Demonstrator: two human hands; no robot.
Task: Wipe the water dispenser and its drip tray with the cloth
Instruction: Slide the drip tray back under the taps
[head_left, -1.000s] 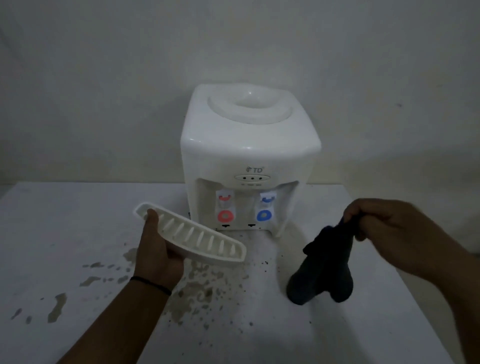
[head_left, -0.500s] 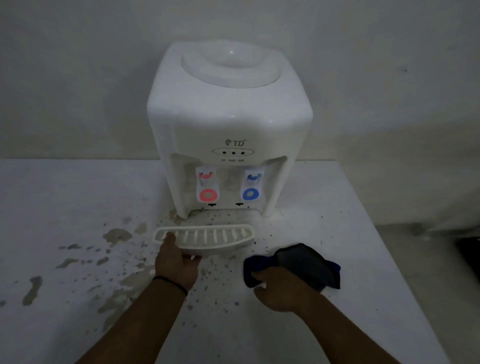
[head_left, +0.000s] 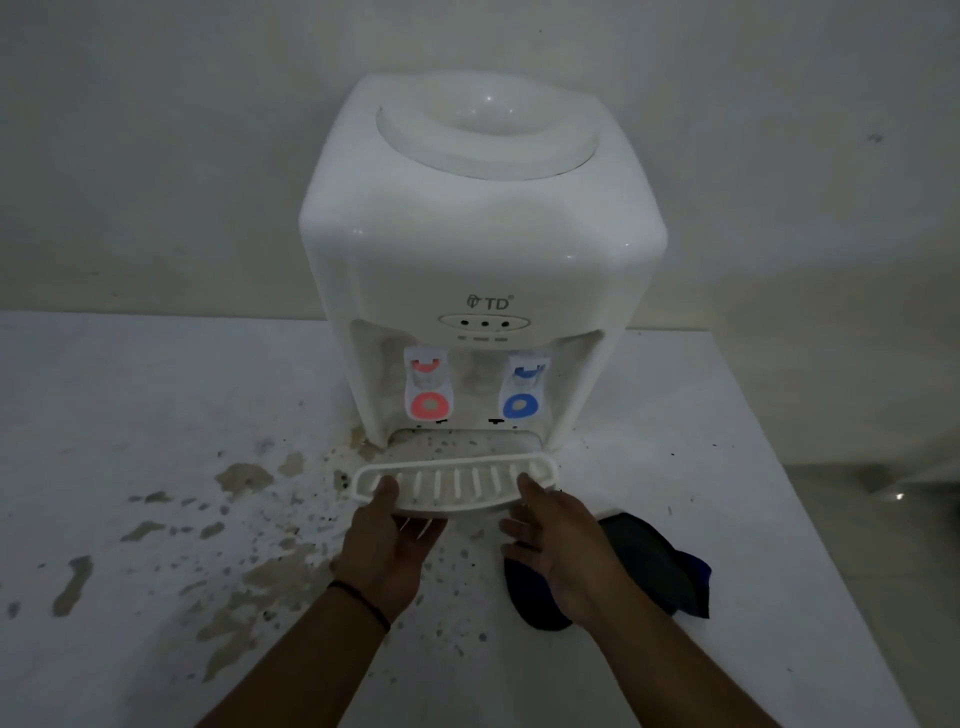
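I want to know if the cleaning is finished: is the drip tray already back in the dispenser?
Not yet. The tray lies in front of the dispenser; both hands hold its ends.

both hands (head_left: 387, 551) hold drip tray (head_left: 457, 486) | at dispenser (head_left: 483, 249) base | cloth (head_left: 649, 566) on table (head_left: 130, 405)
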